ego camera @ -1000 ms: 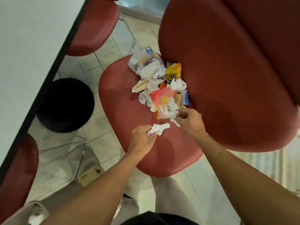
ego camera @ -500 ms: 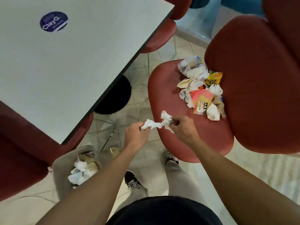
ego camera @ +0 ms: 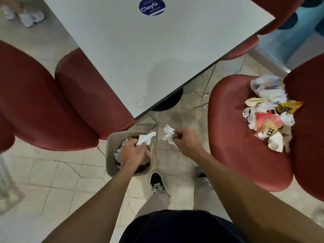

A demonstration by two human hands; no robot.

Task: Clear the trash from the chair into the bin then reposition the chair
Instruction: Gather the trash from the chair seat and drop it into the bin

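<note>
Bin (ego camera: 110,155) — our left hand (ego camera: 133,152), clutching tissue (ego camera: 145,139), hides contents; right hand (ego camera: 186,143) grips crumpled paper (ego camera: 168,135) — chair (ego camera: 235,137) trash pile (ego camera: 268,111) cluttered.

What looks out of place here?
A pile of trash, crumpled tissues and snack wrappers, lies on the red chair seat at right, where rubbish does not belong. The bin stands on the floor.

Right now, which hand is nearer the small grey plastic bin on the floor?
Left. The left hand is over the small grey plastic bin; the right hand is beside its right edge.
</note>
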